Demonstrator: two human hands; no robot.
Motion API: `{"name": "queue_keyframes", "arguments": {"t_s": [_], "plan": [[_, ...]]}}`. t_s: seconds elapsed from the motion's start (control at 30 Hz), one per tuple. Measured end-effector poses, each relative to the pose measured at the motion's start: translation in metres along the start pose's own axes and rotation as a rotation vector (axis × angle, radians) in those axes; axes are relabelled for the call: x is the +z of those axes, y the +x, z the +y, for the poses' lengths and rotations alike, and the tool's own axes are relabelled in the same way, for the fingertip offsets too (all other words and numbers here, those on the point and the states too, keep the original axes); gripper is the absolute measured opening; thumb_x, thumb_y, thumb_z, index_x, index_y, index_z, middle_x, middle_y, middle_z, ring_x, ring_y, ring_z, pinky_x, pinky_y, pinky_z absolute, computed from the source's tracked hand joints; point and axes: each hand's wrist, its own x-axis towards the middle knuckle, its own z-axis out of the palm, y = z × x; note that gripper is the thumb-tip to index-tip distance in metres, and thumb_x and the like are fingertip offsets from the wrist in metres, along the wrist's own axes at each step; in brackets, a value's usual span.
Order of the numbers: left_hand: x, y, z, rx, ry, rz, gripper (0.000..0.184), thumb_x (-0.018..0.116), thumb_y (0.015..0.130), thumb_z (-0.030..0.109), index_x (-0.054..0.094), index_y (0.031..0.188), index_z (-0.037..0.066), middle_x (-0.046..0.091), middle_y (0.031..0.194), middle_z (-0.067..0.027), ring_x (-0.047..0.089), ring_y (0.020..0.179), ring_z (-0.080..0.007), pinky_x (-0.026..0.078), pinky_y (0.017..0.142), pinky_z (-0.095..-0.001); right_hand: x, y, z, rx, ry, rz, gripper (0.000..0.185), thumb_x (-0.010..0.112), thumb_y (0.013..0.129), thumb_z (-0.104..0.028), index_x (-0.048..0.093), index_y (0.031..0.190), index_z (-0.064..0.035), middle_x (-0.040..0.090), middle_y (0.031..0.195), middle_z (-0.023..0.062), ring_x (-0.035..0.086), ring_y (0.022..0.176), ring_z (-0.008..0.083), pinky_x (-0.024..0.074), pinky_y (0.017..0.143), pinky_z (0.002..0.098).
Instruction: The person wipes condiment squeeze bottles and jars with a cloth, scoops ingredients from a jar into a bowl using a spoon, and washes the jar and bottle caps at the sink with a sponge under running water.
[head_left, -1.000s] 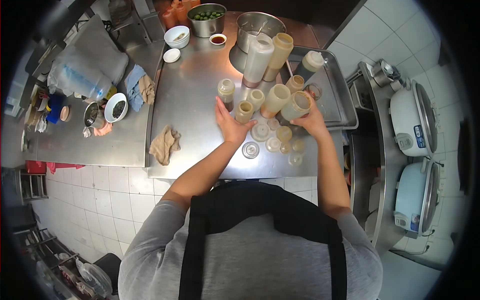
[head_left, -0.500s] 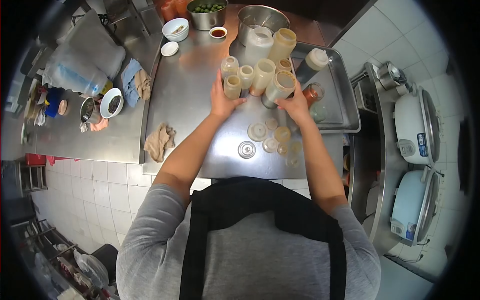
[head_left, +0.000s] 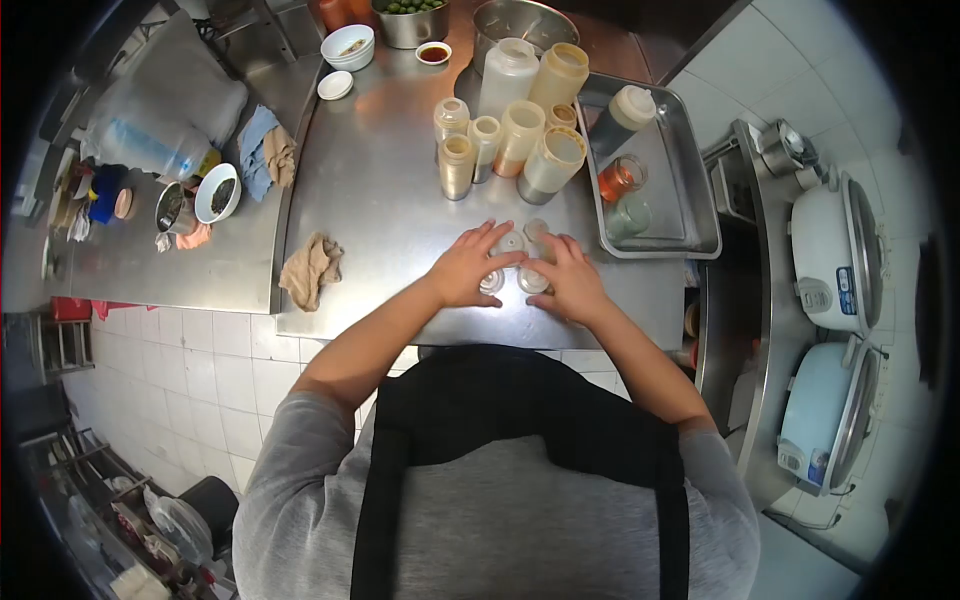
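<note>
Both hands are low over the steel table, around a cluster of squeeze-bottle caps. My left hand is open, fingers spread along the left side of the caps, partly covering one. From the right, my right hand curves around them with fingers apart and its thumb near my left thumb. Some caps are hidden under the fingers. Beyond the hands stand several uncapped squeeze bottles: a wide one with dark contents, one with orange residue, a small cloudy one and a tall white one.
To the right, a metal tray holds a capped dark bottle, a jar with red contents and a greenish glass jar. A crumpled cloth lies left. A pot and sauce dish stand behind.
Both hands have left the bottles and come back toward me, down to the caps. The caps now sit closer together between the hands.
</note>
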Motion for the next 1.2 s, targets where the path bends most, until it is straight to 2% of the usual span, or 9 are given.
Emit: {"name": "queue_keyframes", "arguments": {"t_s": [0.2,0.4,0.5,0.7,0.8,0.9,0.93,1.07,1.2], "plan": [[-0.001,-0.020,-0.015,-0.029,-0.108,0.105,0.066,0.073,0.067,0.013,0.048,0.128,0.018,0.040,0.136,-0.0160,0.043,0.121,-0.0360,0.040,0.099,-0.0408,-0.002,0.011,0.009,-0.020,0.023,-0.042,0.058,0.082,0.056,-0.025,0.062,0.111,-0.0253,0.038,0.134,0.0084,0.039,0.118,0.0361,0.0425,0.095,0.0447],[0.002,-0.013,-0.001,-0.310,-0.368,0.566,0.062,0.076,0.065,0.013,0.050,0.121,0.006,0.055,0.112,-0.0132,0.055,0.104,-0.0298,0.044,0.093,-0.0376,-0.007,0.014,0.013,0.022,0.144,-0.009,0.054,0.078,0.059,-0.019,0.063,0.110,-0.0253,0.040,0.129,0.0092,0.040,0.114,0.0369,0.0435,0.094,0.0443],[0.007,0.024,0.005,-0.222,-0.324,0.653,0.063,0.079,0.062,0.013,0.051,0.117,0.007,0.055,0.105,-0.0134,0.055,0.100,-0.0291,0.044,0.092,-0.0383,-0.007,0.013,0.016,0.090,0.217,0.085,0.055,0.078,0.058,-0.019,0.062,0.110,-0.0234,0.042,0.127,0.0102,0.042,0.112,0.0365,0.0428,0.094,0.0428],[0.036,0.013,-0.008,-0.190,-0.102,0.477,0.071,0.082,0.059,0.014,0.047,0.120,0.013,0.053,0.112,-0.0130,0.055,0.098,-0.0317,0.046,0.088,-0.0379,-0.010,0.012,0.023,0.098,0.421,0.266,0.057,0.078,0.058,-0.019,0.061,0.112,-0.0207,0.046,0.118,0.0125,0.046,0.109,0.0334,0.0411,0.093,0.0413],[0.029,0.001,0.003,-0.457,-0.762,0.660,0.061,0.077,0.071,0.022,0.045,0.123,0.015,0.052,0.119,-0.0101,0.056,0.102,-0.0309,0.048,0.086,-0.0393,-0.033,0.015,-0.008,0.055,0.445,0.339,0.056,0.078,0.059,-0.019,0.061,0.112,-0.0212,0.046,0.119,0.0129,0.045,0.111,0.0339,0.0407,0.094,0.0420],[0.012,-0.010,0.017,-0.634,-1.971,0.739,0.044,0.060,0.087,0.034,0.046,0.125,0.016,0.052,0.124,-0.0096,0.055,0.109,-0.0301,0.048,0.089,-0.0462,-0.046,0.029,-0.055,-0.068,0.368,0.383,0.055,0.078,0.060,-0.020,0.061,0.113,-0.0214,0.046,0.122,0.0133,0.044,0.113,0.0356,0.0400,0.095,0.0442],[0.008,-0.018,0.016,-0.394,-2.123,0.519,0.056,0.046,0.090,0.053,0.043,0.129,0.013,0.049,0.131,-0.0115,0.050,0.119,-0.0310,0.045,0.095,-0.0460,-0.045,0.034,-0.070,-0.122,0.347,0.381,0.056,0.078,0.060,-0.020,0.061,0.113,-0.0214,0.045,0.123,0.0134,0.043,0.114,0.0365,0.0397,0.095,0.0453],[0.018,-0.038,0.024,-0.404,-2.422,0.476,0.066,0.038,0.089,0.062,0.039,0.135,0.015,0.046,0.134,-0.0141,0.045,0.123,-0.0314,0.035,0.104,-0.0488,-0.022,0.043,-0.105,-0.279,0.207,0.239,0.056,0.078,0.062,-0.025,0.060,0.115,-0.0214,0.043,0.128,0.0139,0.039,0.120,0.0405,0.0380,0.096,0.0495],[0.036,-0.056,0.015,-0.349,-2.514,0.384,0.061,0.044,0.089,0.059,0.040,0.135,0.019,0.047,0.133,-0.0123,0.046,0.122,-0.0330,0.042,0.098,-0.0451,-0.034,0.030,-0.121,-0.285,0.292,0.209,0.050,0.072,0.071,-0.028,0.058,0.119,-0.0210,0.043,0.129,0.0149,0.041,0.119,0.0397,0.0363,0.099,0.0477]]}}
